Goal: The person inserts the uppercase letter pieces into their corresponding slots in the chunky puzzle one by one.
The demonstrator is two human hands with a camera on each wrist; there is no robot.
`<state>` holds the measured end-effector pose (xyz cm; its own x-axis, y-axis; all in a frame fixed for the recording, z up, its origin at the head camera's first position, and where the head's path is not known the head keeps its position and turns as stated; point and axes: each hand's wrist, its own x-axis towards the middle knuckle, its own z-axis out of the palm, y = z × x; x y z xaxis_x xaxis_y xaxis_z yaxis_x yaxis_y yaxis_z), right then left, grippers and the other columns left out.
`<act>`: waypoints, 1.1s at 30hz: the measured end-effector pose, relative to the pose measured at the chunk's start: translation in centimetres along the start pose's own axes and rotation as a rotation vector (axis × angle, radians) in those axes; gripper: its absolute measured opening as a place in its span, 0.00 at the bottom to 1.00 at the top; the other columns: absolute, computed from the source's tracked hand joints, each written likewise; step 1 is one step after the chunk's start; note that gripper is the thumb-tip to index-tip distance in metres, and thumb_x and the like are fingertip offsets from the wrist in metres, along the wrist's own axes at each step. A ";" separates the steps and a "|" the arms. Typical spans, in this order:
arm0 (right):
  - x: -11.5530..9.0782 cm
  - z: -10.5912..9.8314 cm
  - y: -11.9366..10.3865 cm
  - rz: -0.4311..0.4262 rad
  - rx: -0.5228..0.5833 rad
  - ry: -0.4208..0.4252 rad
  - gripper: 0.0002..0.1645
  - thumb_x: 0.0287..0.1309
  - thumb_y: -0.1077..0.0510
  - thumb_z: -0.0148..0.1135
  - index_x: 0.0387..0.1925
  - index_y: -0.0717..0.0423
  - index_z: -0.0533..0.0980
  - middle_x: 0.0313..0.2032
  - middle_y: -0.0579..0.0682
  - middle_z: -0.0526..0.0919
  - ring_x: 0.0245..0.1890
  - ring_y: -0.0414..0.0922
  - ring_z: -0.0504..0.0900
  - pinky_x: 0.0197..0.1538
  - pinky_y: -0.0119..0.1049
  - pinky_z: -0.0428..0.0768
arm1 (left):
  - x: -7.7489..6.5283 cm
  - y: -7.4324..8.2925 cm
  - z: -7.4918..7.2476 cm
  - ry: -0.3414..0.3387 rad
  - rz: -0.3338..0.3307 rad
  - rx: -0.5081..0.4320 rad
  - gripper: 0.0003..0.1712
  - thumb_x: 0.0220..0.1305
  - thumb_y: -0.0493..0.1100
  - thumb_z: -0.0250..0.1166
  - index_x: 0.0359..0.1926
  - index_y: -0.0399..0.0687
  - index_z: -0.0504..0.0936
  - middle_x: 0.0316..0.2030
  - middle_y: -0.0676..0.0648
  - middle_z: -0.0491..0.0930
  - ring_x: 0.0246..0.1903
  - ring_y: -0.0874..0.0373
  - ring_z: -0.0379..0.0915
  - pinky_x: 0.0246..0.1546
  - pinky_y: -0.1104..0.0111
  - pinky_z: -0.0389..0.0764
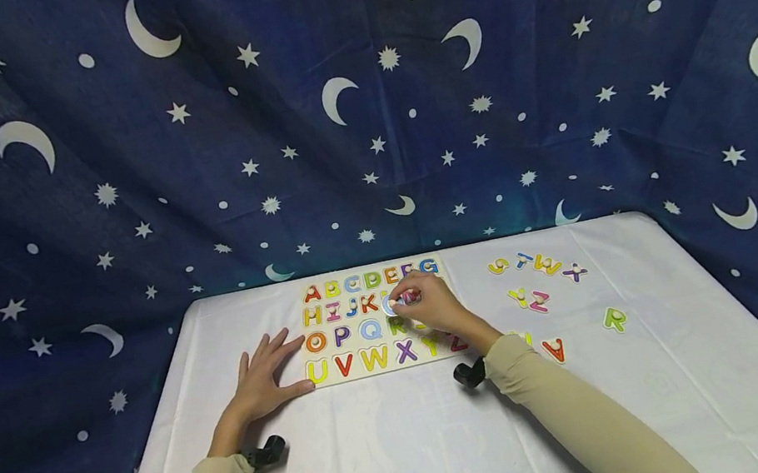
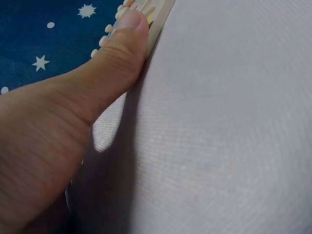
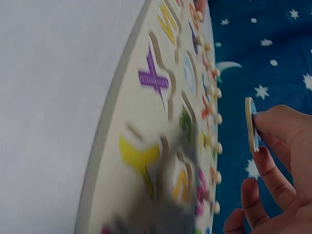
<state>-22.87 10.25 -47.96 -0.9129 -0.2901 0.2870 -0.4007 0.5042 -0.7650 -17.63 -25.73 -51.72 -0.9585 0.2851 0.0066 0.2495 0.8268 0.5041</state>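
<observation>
A wooden alphabet puzzle board [image 1: 363, 376] lies near the back of the table. My right hand [image 1: 431, 305] pinches a light blue letter puzzle piece [image 3: 251, 125] between thumb and fingers, raised above the board; in the head view the piece looks rounded. The hand hides part of the board's right side. At the board's left edge, my left hand [image 1: 260, 384] rests with fingers spread, its thumb [image 2: 124, 41] touching the near corner. Knobbed letters fill the top row and much of the second; the purple X recess [image 3: 154, 80] shows its printed bottom.
Loose letter pieces lie right of the board: a yellow S [image 1: 498, 266], an orange-yellow W [image 1: 547, 264], a purple X [image 1: 575, 272], a pink Z [image 1: 539, 301], a green R [image 1: 614, 319] and a red piece [image 1: 555, 350]. A starry blue curtain [image 1: 356, 105] hangs behind the white table [image 1: 403, 460].
</observation>
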 end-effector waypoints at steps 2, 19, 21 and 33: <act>0.3 1.0 -0.3 0.028 -0.005 -0.012 0.04 0.56 0.60 0.75 0.35 0.52 0.88 0.43 0.48 0.86 0.40 0.51 0.79 0.44 0.38 0.76 | 0.0 0.0 0.0 -0.001 -0.001 0.001 0.54 0.49 0.66 0.79 0.75 0.55 0.70 0.78 0.38 0.56 0.79 0.33 0.37 0.73 0.32 0.28; 0.7 5.9 -1.0 0.104 -0.143 -0.037 0.02 0.54 0.57 0.78 0.31 0.49 0.89 0.35 0.45 0.85 0.46 0.46 0.83 0.79 0.52 0.51 | 0.0 -0.2 0.0 -0.005 0.001 -0.004 0.54 0.48 0.67 0.79 0.74 0.56 0.70 0.79 0.38 0.55 0.79 0.33 0.37 0.73 0.32 0.28; 0.7 6.0 -1.2 0.113 -0.150 -0.033 0.02 0.54 0.57 0.77 0.30 0.49 0.89 0.36 0.45 0.86 0.48 0.47 0.83 0.79 0.54 0.51 | 0.0 -0.2 0.0 -0.005 0.000 -0.005 0.54 0.48 0.66 0.79 0.74 0.56 0.71 0.79 0.38 0.55 0.79 0.33 0.37 0.73 0.32 0.28; 0.4 6.1 -1.7 0.167 -0.179 -0.056 0.02 0.53 0.56 0.77 0.30 0.49 0.89 0.41 0.47 0.86 0.55 0.52 0.79 0.74 0.59 0.58 | 0.0 -0.2 0.1 -0.005 -0.002 0.001 0.54 0.49 0.67 0.79 0.75 0.56 0.70 0.79 0.39 0.55 0.79 0.33 0.37 0.73 0.32 0.28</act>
<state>-22.12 4.34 -50.05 -0.9640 -0.2324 0.1292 -0.2564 0.6835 -0.6834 -17.69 -25.83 -51.85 -0.9583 0.2857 0.0011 0.2473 0.8278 0.5036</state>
